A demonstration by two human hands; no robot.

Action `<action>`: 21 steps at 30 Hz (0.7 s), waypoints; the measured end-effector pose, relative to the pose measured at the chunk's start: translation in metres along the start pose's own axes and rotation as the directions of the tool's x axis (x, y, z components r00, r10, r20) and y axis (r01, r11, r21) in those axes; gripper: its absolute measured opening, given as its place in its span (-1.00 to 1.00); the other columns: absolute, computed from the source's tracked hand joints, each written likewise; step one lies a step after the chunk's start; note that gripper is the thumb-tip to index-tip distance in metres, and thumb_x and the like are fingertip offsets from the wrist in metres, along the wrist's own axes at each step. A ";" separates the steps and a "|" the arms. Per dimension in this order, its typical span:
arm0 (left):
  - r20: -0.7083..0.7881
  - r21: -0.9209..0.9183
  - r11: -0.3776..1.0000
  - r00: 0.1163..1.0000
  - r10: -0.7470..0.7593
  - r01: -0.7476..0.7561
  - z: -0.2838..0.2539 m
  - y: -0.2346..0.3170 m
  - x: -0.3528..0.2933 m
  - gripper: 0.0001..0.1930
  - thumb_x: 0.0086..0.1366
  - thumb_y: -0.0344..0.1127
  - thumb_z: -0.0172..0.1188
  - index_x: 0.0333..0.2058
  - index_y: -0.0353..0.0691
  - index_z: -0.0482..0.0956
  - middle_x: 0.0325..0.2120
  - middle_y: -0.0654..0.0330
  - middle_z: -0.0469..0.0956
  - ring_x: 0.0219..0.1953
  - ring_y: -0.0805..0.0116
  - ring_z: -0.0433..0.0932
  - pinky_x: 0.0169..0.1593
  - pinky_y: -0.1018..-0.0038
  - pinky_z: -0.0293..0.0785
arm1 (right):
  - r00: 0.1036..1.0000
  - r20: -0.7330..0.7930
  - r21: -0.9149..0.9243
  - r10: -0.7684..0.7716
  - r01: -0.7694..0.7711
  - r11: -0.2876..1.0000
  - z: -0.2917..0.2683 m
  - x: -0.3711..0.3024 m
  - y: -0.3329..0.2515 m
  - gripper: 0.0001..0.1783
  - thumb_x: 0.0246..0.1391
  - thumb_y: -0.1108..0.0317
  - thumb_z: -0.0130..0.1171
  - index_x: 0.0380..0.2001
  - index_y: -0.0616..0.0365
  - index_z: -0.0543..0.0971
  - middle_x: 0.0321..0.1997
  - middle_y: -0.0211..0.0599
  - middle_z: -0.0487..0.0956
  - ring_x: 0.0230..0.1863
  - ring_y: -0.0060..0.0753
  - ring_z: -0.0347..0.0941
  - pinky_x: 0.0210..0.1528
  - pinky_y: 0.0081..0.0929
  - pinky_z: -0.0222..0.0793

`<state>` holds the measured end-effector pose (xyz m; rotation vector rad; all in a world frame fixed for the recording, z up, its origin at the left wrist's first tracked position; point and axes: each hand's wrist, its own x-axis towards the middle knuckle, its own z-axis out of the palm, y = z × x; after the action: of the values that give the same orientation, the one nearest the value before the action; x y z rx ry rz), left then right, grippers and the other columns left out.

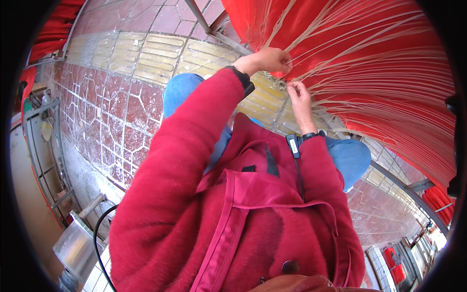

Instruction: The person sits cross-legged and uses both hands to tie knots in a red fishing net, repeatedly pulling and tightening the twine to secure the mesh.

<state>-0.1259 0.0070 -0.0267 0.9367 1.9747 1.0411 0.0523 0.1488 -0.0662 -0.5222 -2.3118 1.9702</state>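
Note:
Long thin beige strands [374, 64] fan out over a bright red cloth [362, 90] at the upper right. I cannot tell whether they are noodles or threads. Their lower ends gather into loose bunches near both of my hands. My left hand [273, 60] is bent at the wrist, fingers curled together at the tips of one bunch. Just below and to the right, my right hand [300, 101] pinches thumb against fingers at the ends of the strands. Whatever lies between the fingertips is too small to make out clearly. Dark bands circle both wrists.
A grey metal frame [221, 35] runs beside the red cloth, and another bar [406, 187] passes right of my knee. Below lies tiled paving [160, 56] with yellow ribbed tiles and white specks. At left stand a metal rack [51, 146] and a silvery metal container [78, 246].

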 end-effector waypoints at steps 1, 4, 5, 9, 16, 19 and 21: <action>0.008 0.090 0.996 1.000 -0.014 0.013 0.012 -0.014 0.004 -0.73 0.17 -0.17 0.24 -0.24 -0.21 0.62 -0.39 0.14 0.66 -0.31 0.31 0.61 -0.16 0.38 0.49 | 1.000 0.003 -0.017 0.007 -0.007 1.000 0.000 0.003 0.015 -0.86 0.16 0.35 0.18 -0.26 0.17 0.57 -0.26 -0.33 0.58 -0.17 -0.46 0.48 -0.05 -0.52 0.36; 0.008 0.264 0.962 0.997 -0.081 0.076 0.046 -0.055 0.011 -0.71 0.12 -0.09 0.23 -0.30 -0.15 0.64 -0.40 0.07 0.65 -0.30 0.15 0.63 -0.16 0.29 0.51 | 0.999 0.005 -0.117 0.037 -0.036 0.992 -0.002 0.010 0.056 -0.83 0.15 0.29 0.19 -0.23 0.12 0.60 -0.24 -0.28 0.60 -0.13 -0.39 0.51 -0.02 -0.48 0.37; -0.005 0.258 0.960 0.994 -0.111 0.109 0.057 -0.067 0.009 -0.70 0.10 -0.05 0.22 -0.32 -0.13 0.65 -0.40 0.05 0.65 -0.29 0.08 0.63 -0.17 0.25 0.52 | 0.999 0.011 -0.185 0.037 -0.034 0.982 -0.004 0.011 0.066 -0.81 0.14 0.28 0.19 -0.22 0.11 0.61 -0.23 -0.26 0.60 -0.12 -0.37 0.51 -0.01 -0.46 0.37; -0.007 0.237 0.943 0.970 -0.241 0.236 0.086 -0.105 0.005 -0.72 0.08 -0.05 0.20 -0.34 -0.07 0.66 -0.39 0.05 0.65 -0.27 0.01 0.63 -0.16 0.18 0.54 | 0.984 0.033 -0.221 0.175 -0.163 0.961 -0.004 0.012 0.096 -0.80 0.12 0.27 0.20 -0.21 0.08 0.63 -0.21 -0.24 0.62 -0.12 -0.37 0.52 0.00 -0.43 0.38; -0.166 0.184 0.894 0.909 -0.382 0.409 0.112 -0.161 0.008 -0.73 0.21 -0.12 0.09 -0.31 -0.13 0.67 -0.33 0.09 0.67 -0.32 0.12 0.64 -0.23 0.27 0.56 | 0.955 0.093 -0.143 0.281 -0.267 0.953 -0.001 0.008 0.121 -0.81 0.21 0.28 0.13 -0.20 0.10 0.61 -0.19 -0.46 0.63 -0.11 -0.58 0.48 0.02 -0.57 0.33; -0.220 -0.058 0.803 0.777 -0.590 0.593 0.098 -0.168 0.009 -0.67 0.32 -0.12 -0.05 -0.24 -0.19 0.63 -0.30 0.17 0.67 -0.31 0.21 0.66 -0.28 0.26 0.62 | 0.941 0.009 0.087 0.338 -0.337 0.937 -0.002 0.011 0.119 -0.82 0.26 0.26 0.06 -0.23 0.08 0.57 -0.18 -0.41 0.63 -0.10 -0.49 0.51 0.09 -0.47 0.33; -0.214 -0.468 0.672 0.665 -0.716 0.573 0.087 -0.161 0.009 -0.64 0.40 -0.12 -0.15 -0.16 -0.24 0.55 -0.28 0.12 0.66 -0.31 0.25 0.67 -0.30 0.24 0.64 | 0.908 -0.051 0.367 0.417 -0.371 0.853 -0.005 0.014 0.112 -0.83 0.28 0.25 0.00 -0.24 0.07 0.52 -0.19 -0.36 0.62 -0.09 -0.41 0.53 0.14 -0.39 0.33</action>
<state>-0.1016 -0.0207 -0.2060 -0.2414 2.0621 1.1314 0.0643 0.1724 -0.1763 -1.1241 -1.8186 2.3672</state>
